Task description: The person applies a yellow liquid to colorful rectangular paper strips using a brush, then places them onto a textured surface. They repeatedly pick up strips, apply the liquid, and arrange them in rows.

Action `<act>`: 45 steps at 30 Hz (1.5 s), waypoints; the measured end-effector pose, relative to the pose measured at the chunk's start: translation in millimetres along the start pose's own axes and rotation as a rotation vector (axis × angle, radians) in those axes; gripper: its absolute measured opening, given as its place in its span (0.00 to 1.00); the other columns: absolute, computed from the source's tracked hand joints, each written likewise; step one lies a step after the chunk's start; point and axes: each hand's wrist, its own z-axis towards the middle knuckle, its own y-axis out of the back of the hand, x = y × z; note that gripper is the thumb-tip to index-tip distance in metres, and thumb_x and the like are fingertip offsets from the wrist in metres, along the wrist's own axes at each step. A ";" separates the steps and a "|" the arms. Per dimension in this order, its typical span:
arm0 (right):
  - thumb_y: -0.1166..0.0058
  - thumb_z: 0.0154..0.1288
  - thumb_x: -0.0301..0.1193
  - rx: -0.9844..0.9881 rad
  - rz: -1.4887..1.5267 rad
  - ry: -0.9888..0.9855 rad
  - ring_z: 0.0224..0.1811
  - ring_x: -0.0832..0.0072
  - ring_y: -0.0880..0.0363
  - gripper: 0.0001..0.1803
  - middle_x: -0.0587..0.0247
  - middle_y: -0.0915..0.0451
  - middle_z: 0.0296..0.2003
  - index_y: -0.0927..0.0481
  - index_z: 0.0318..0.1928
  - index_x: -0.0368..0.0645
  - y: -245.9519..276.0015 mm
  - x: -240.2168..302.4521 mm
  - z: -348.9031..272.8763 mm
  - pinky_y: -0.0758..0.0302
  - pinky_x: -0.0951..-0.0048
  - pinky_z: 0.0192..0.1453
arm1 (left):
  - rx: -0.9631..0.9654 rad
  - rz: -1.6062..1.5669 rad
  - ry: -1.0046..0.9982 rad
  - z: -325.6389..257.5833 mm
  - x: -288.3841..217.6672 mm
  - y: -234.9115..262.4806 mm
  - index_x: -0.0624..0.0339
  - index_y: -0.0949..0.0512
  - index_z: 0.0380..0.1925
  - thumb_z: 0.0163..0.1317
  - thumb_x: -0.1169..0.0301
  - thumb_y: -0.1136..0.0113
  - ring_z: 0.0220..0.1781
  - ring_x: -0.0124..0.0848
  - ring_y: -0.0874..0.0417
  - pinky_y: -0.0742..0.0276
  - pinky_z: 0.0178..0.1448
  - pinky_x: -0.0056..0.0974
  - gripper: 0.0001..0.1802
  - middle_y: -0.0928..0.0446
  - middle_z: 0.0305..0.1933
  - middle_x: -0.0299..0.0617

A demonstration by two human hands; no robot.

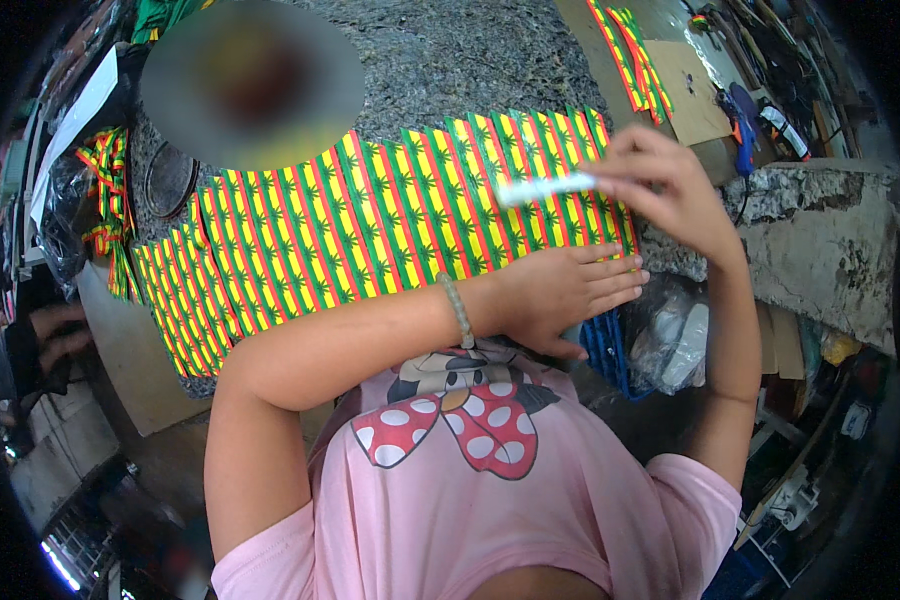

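Observation:
Many strap-like strips (370,220), striped red, yellow and green with dark leaf shapes, lie side by side across a rough dark stone slab (470,60). My left hand (570,295) lies flat along the near edge of the strips toward the right end, its fingers stretched out and a beaded bracelet (455,310) on its wrist. Above the strips at the right, my right hand (665,180) pinches a slim white brush-like tool (545,188). Its broader end points left over the strips, smeared by motion. Whether that end touches them I cannot tell.
More striped strips (630,60) rest at the far right beside a brown board (685,95). A blue-handled tool (745,130) lies past it, near a broken concrete ledge (820,240). At left hang bunched strips (110,190); clear plastic (665,335) sits below my right hand.

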 end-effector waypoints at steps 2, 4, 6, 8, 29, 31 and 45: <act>0.36 0.59 0.25 0.044 0.016 -0.045 0.36 0.75 0.24 0.12 0.63 0.24 0.33 0.14 0.45 0.39 -3.2 -6.7 -11.0 0.28 0.74 0.40 | -0.012 0.035 0.002 0.4 -1.0 -0.3 0.71 0.39 0.68 0.55 0.45 0.39 0.80 0.44 0.48 0.57 0.82 0.48 0.50 0.44 0.76 0.54; 0.35 0.58 0.26 0.074 -0.082 -0.028 0.33 0.72 0.24 0.11 0.63 0.24 0.32 0.13 0.43 0.40 -10.7 -18.0 -7.2 0.28 0.73 0.39 | -0.004 -0.009 0.009 0.3 -1.6 0.4 0.71 0.44 0.70 0.56 0.47 0.38 0.81 0.45 0.50 0.58 0.82 0.48 0.51 0.47 0.77 0.54; 0.37 0.61 0.33 -0.013 -0.153 -0.027 0.35 0.68 0.21 0.10 0.63 0.23 0.33 0.13 0.42 0.45 -15.2 -32.6 11.5 0.27 0.69 0.38 | 0.018 -0.034 0.015 0.0 -1.9 1.7 0.72 0.46 0.71 0.56 0.49 0.38 0.81 0.44 0.52 0.58 0.82 0.48 0.51 0.48 0.78 0.54; 0.38 0.63 0.38 -0.098 -0.152 0.033 0.35 0.66 0.21 0.11 0.63 0.23 0.33 0.13 0.42 0.48 -19.3 -44.7 36.9 0.26 0.66 0.38 | 0.015 -0.051 0.018 -0.4 -2.2 2.8 0.72 0.46 0.71 0.56 0.49 0.38 0.81 0.44 0.52 0.59 0.82 0.48 0.51 0.48 0.78 0.54; 0.39 0.60 0.32 -0.152 -0.476 0.101 0.33 0.66 0.20 0.09 0.65 0.25 0.31 0.14 0.42 0.53 -7.3 -9.7 24.8 0.25 0.64 0.34 | 0.030 0.008 0.007 -0.2 -2.0 2.9 0.73 0.43 0.69 0.59 0.47 0.40 0.81 0.45 0.50 0.58 0.82 0.48 0.49 0.47 0.77 0.55; 0.40 0.63 0.34 -0.260 -0.521 0.108 0.33 0.66 0.20 0.08 0.65 0.24 0.32 0.14 0.43 0.53 -11.0 -22.9 55.9 0.25 0.64 0.35 | -0.027 0.059 -0.009 -0.4 -1.1 0.6 0.72 0.39 0.67 0.56 0.44 0.39 0.80 0.45 0.47 0.56 0.82 0.48 0.49 0.44 0.76 0.54; 0.38 0.63 0.34 -0.080 -0.258 0.072 0.39 0.65 0.19 0.09 0.64 0.21 0.36 0.13 0.42 0.48 -26.1 -22.9 52.2 0.23 0.67 0.43 | -0.070 0.135 -0.014 -1.1 1.2 -11.7 0.70 0.38 0.68 0.56 0.41 0.41 0.80 0.43 0.47 0.57 0.82 0.47 0.50 0.42 0.76 0.53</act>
